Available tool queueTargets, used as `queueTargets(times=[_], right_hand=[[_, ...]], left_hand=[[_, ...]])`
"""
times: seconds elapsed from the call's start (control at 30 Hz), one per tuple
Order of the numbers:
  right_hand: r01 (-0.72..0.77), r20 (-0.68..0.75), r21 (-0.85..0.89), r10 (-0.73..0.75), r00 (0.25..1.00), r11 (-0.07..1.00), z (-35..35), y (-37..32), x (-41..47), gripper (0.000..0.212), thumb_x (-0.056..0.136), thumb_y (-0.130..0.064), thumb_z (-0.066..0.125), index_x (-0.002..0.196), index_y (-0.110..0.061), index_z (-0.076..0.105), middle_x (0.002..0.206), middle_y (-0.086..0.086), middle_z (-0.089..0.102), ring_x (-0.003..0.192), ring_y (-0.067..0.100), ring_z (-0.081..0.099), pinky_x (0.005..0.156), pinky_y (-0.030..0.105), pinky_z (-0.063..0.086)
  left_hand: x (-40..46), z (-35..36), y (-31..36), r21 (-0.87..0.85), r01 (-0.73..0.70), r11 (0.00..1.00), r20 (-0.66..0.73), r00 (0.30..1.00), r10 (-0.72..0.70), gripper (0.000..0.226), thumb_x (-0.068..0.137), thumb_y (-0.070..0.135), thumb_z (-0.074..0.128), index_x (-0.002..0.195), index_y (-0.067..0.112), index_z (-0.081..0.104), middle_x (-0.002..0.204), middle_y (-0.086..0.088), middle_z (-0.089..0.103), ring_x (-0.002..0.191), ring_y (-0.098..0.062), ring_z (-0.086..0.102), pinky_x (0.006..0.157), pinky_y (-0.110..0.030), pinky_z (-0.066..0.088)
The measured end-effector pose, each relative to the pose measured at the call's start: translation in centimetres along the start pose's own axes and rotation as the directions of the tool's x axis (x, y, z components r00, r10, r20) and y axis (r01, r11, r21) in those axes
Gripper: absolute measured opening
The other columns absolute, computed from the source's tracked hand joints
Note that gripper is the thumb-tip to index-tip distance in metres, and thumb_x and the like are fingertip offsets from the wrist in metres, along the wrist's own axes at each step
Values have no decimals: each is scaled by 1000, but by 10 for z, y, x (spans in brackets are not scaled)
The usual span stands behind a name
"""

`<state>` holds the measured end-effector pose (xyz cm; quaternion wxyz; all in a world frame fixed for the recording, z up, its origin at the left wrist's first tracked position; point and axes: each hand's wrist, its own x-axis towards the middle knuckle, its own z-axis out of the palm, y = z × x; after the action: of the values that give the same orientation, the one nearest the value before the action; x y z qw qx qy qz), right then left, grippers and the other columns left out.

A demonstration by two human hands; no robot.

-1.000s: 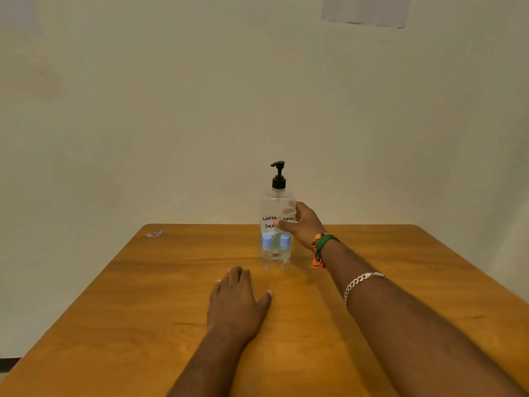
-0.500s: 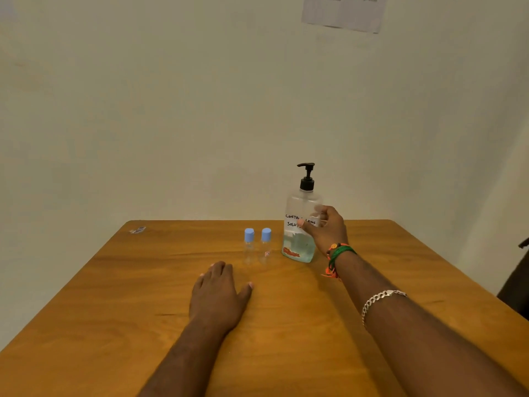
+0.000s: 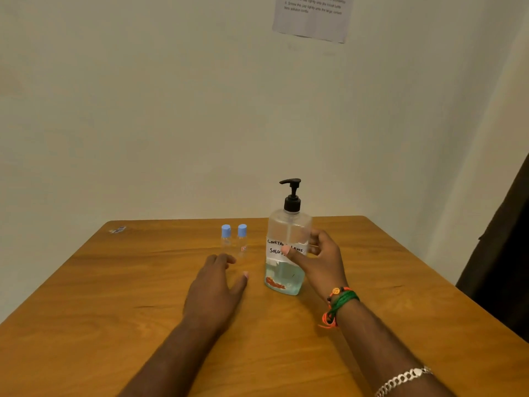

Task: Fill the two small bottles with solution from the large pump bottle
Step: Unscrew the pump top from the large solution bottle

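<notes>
A large clear pump bottle (image 3: 286,233) with a black pump head and a handwritten white label stands upright on the wooden table (image 3: 114,296), about a third full of pale blue liquid. My right hand (image 3: 320,262) grips its right side, thumb across the label. Two small clear bottles with blue caps stand side by side to its left: one (image 3: 226,236) farther left, the other (image 3: 242,236) nearer the pump bottle. My left hand (image 3: 216,285) lies flat on the table just in front of them, fingers apart, holding nothing.
A small scrap of wrapper (image 3: 117,230) lies near the table's far left corner. A printed sheet (image 3: 312,15) hangs on the wall above. A dark object (image 3: 503,253) stands past the table's right edge.
My right hand has pulled the pump bottle from behind the two small bottles to their right and closer to me. My left hand has stayed flat on the table.
</notes>
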<state>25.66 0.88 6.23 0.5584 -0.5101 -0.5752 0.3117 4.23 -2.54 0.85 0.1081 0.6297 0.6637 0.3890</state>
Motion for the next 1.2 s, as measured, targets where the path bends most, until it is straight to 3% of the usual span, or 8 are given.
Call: queueTargets(times=[0.2, 0.3, 0.5, 0.6, 0.8, 0.93, 1.1, 1.2], right_hand=[[33, 115, -2, -33, 993, 999, 0, -10, -17, 59, 66, -35, 92, 115, -27, 61, 112, -8, 70, 104, 14, 68, 84, 36, 61], [90, 76, -58, -86, 993, 994, -3, -28, -18, 60, 65, -47, 89, 115, -35, 59, 117, -14, 64, 106, 8, 62, 81, 32, 59], [301, -67, -204, -320, 945, 932, 6, -74, -7, 51, 70, -63, 78, 111, -38, 61, 110, -18, 62, 96, -1, 57, 68, 17, 45], [300, -101, -227, -329, 939, 927, 16, -83, -3, 39, 73, -55, 81, 99, -33, 63, 98, -14, 67, 83, 5, 59, 66, 20, 46], [313, -84, -242, -341, 936, 918, 13, -86, 4, 22, 79, -33, 83, 91, -30, 65, 80, -21, 63, 76, 0, 58, 65, 9, 41], [317, 20, -286, -325, 945, 904, 3, -90, 9, 12, 85, -23, 77, 95, -26, 72, 79, -26, 64, 77, -11, 60, 70, 13, 45], [299, 10, -348, -315, 949, 889, 6, -90, 2, 50, 75, -53, 79, 114, -27, 63, 100, -13, 60, 88, 0, 57, 72, 18, 48], [298, -29, -357, -329, 944, 885, 10, -89, 0, 40, 75, -46, 82, 104, -30, 60, 93, -11, 61, 85, 4, 57, 68, 18, 45]], left_hand=[[-15, 19, 24, -434, -65, 899, 145, 979, 140, 70, 76, 61, 85, 133, 65, 45, 131, 40, 60, 123, 17, 53, 88, -3, 46], [-12, 24, 32, -515, -52, 856, 117, 985, 130, 74, 70, 60, 90, 128, 65, 46, 129, 36, 64, 120, 13, 58, 91, -10, 53], [-14, 40, 50, -488, -113, 865, -15, 993, 121, 97, 61, 57, 97, 140, 47, 42, 134, 24, 63, 125, 1, 61, 100, -24, 56], [-17, 44, 54, -429, -121, 895, -59, 993, 106, 103, 62, 54, 98, 144, 39, 39, 139, 18, 60, 127, -4, 57, 103, -29, 56], [-18, 43, 52, -390, -152, 908, -69, 988, 136, 92, 66, 54, 96, 135, 48, 35, 130, 27, 56, 121, 2, 55, 91, -10, 46], [-17, 44, 51, -391, -147, 908, -62, 989, 133, 94, 67, 54, 95, 140, 44, 37, 137, 22, 59, 124, -1, 57, 97, -23, 54], [-17, 43, 51, -391, -133, 911, -39, 991, 128, 95, 68, 55, 95, 139, 45, 33, 135, 24, 57, 123, 0, 55, 87, -7, 46], [-18, 43, 51, -399, -123, 909, -30, 992, 121, 96, 69, 54, 95, 141, 44, 33, 134, 25, 55, 123, 1, 54, 85, -4, 42]])
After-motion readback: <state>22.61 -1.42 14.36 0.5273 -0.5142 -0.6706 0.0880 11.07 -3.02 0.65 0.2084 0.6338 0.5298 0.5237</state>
